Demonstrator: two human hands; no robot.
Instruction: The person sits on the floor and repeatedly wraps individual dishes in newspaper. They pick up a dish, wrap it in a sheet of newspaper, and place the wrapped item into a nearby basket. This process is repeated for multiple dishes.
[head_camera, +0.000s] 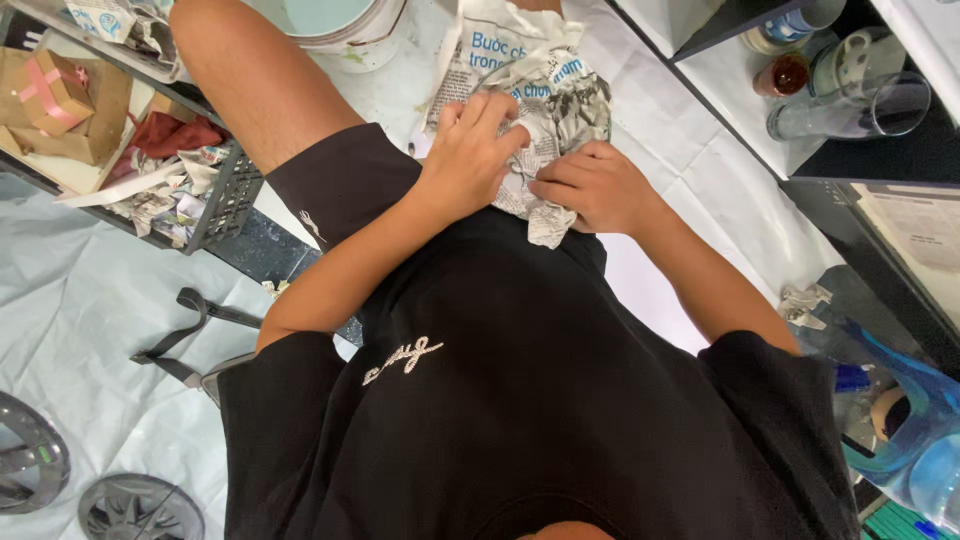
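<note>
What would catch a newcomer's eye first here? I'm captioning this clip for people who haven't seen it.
First, the crumpled newspaper at top centre, pressed between the left hand and the right hand above the person's lap. Next, the clear drinking glass lying on its side on the dark shelf at upper right. Then the black crate of paper scraps at left, beside a cardboard box with a pink ribbon.

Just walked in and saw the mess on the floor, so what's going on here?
A person in black clothes sits on a pale floor sheet, pressing a crumpled newspaper with both hands. The left hand lies on top of it; the right hand grips its lower edge. A black crate of scraps sits at their left, glassware at their right.
</note>
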